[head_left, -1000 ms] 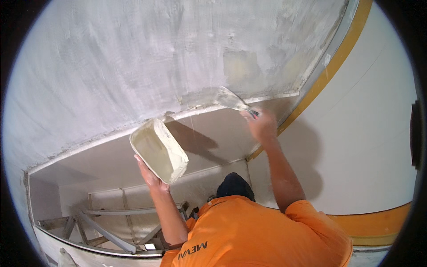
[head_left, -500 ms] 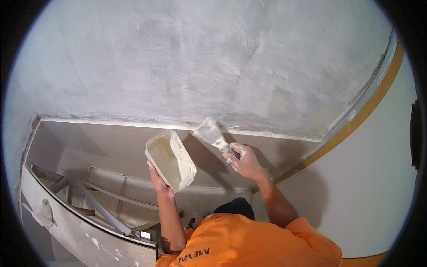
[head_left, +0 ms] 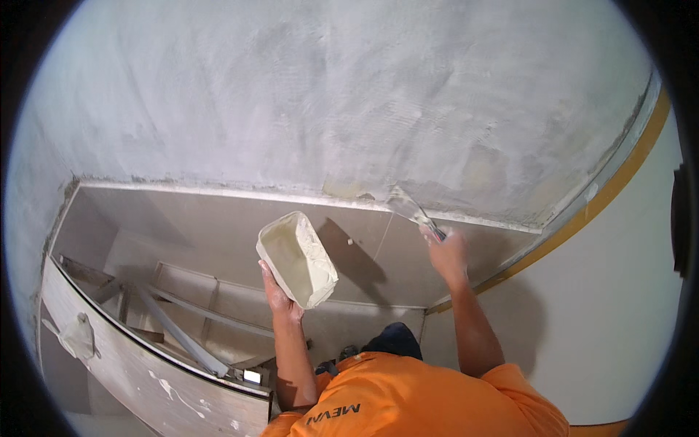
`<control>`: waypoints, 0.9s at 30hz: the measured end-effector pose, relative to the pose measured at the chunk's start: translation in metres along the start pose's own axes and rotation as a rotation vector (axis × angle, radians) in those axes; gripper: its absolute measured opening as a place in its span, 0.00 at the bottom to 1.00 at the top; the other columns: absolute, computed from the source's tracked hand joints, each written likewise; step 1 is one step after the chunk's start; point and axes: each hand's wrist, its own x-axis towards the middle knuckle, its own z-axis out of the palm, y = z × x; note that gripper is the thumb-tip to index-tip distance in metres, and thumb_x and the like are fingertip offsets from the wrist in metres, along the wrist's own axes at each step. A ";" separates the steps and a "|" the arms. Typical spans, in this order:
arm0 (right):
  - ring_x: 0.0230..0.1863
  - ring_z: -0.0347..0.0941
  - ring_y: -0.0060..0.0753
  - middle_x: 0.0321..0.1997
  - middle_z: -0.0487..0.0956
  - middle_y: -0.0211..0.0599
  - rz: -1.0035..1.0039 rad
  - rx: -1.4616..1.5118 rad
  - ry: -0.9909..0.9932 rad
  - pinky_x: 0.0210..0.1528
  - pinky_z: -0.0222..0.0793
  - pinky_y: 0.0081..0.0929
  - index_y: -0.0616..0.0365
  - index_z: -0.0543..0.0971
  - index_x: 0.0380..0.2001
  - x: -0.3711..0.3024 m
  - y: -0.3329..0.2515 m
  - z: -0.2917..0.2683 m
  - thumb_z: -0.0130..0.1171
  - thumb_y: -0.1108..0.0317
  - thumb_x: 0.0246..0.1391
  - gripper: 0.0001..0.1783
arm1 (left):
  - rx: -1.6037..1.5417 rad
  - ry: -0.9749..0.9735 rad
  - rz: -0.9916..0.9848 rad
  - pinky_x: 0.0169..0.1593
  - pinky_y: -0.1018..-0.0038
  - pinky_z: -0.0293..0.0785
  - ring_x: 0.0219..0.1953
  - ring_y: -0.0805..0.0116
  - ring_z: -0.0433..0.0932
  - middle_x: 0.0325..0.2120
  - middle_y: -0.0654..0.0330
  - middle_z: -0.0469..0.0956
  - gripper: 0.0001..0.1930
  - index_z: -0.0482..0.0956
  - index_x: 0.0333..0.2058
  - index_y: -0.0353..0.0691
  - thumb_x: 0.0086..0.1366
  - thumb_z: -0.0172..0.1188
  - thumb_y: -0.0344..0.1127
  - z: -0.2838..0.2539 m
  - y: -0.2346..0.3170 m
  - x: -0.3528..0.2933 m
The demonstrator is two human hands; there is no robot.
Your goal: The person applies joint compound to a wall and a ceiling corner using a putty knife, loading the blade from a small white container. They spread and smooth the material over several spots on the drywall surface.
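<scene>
My left hand (head_left: 279,295) is closed round the underside of a pale rectangular tub (head_left: 297,255), tilted so that its inside shows. Thick cream filler (head_left: 318,262) coats the tub's right wall and rim. A putty knife (head_left: 408,207) with a smeared blade and dark handle is gripped in my right hand (head_left: 448,251). Its blade lies against the lower border of the grey plastered surface (head_left: 291,95), right of the tub. A damp yellowish patch of filler (head_left: 342,190) shows on that border, left of the blade.
Below the plaster edge opens a long recess (head_left: 218,226). Metal bars (head_left: 178,331) cross it at the lower left, behind a paint-spattered board (head_left: 164,386) with a crumpled pale cloth-like thing (head_left: 77,336) on it. A yellow-brown strip (head_left: 619,175) curves along the right, beside a white panel (head_left: 604,306).
My right hand has moved the putty knife rightward and turned its blade onto the plaster border. A damp patch now shows on the border. The view has shifted slightly; the tub stays in my left hand.
</scene>
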 end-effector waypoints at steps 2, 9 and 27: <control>0.33 0.80 0.53 0.27 0.82 0.52 -0.033 -0.073 0.111 0.40 0.73 0.46 0.64 0.85 0.35 -0.012 0.046 0.013 0.67 0.44 0.60 0.27 | 0.008 0.018 -0.058 0.58 0.55 0.82 0.59 0.51 0.78 0.62 0.49 0.73 0.36 0.64 0.70 0.40 0.78 0.44 0.63 0.002 -0.006 -0.001; 0.28 0.76 0.56 0.25 0.78 0.53 -0.391 0.234 -0.097 0.35 0.69 0.45 0.64 0.81 0.32 -0.033 -0.029 0.033 0.63 0.48 0.65 0.25 | -0.014 -0.023 -0.050 0.59 0.55 0.80 0.58 0.53 0.78 0.62 0.50 0.74 0.35 0.65 0.69 0.40 0.79 0.43 0.62 -0.001 0.000 0.004; 0.34 0.80 0.51 0.31 0.83 0.51 -0.050 0.117 0.251 0.42 0.72 0.44 0.66 0.85 0.36 -0.034 0.035 0.024 0.66 0.50 0.62 0.24 | -0.086 0.021 -0.117 0.60 0.55 0.80 0.58 0.53 0.79 0.61 0.50 0.74 0.35 0.65 0.69 0.39 0.79 0.42 0.63 -0.008 -0.012 0.000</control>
